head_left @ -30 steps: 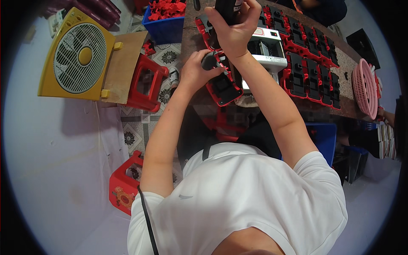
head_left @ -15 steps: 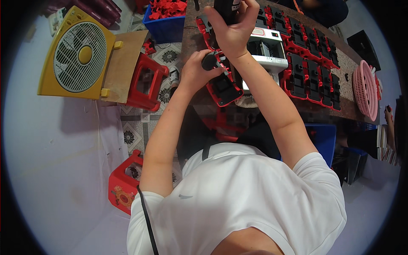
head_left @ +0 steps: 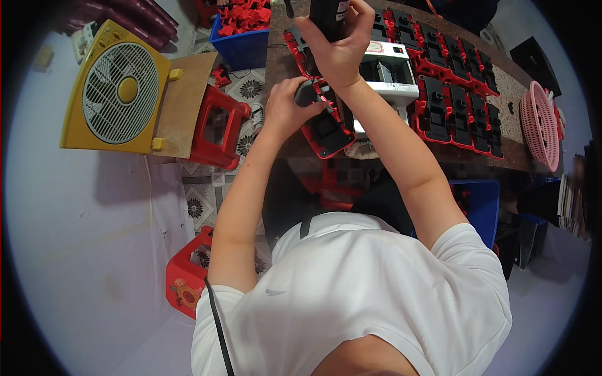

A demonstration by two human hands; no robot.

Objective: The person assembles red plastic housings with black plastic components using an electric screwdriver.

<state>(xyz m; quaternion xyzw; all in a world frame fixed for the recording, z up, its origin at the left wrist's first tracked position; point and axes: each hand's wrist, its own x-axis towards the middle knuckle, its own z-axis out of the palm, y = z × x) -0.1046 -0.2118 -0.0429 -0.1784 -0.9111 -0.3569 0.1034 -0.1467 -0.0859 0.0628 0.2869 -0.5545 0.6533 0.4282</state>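
Two of our hands are busy at the near end of the bench (head_left: 501,156), beyond the yellow fan (head_left: 119,94) and red stools (head_left: 216,128) on the floor. Rows of red-and-black trays (head_left: 458,106) cover the benchtop, with a white machine (head_left: 389,78) among them. Our right hand (head_left: 342,47) is clenched round a black tool (head_left: 327,11), held upright over the nearest tray (head_left: 326,128). Our left hand (head_left: 285,109) closes over a small dark part (head_left: 306,94) at that tray's near edge. We judge the tray stiff, light moulded plastic, best gripped by its red rim; the tool looks weightier and wants a full fist around its body.
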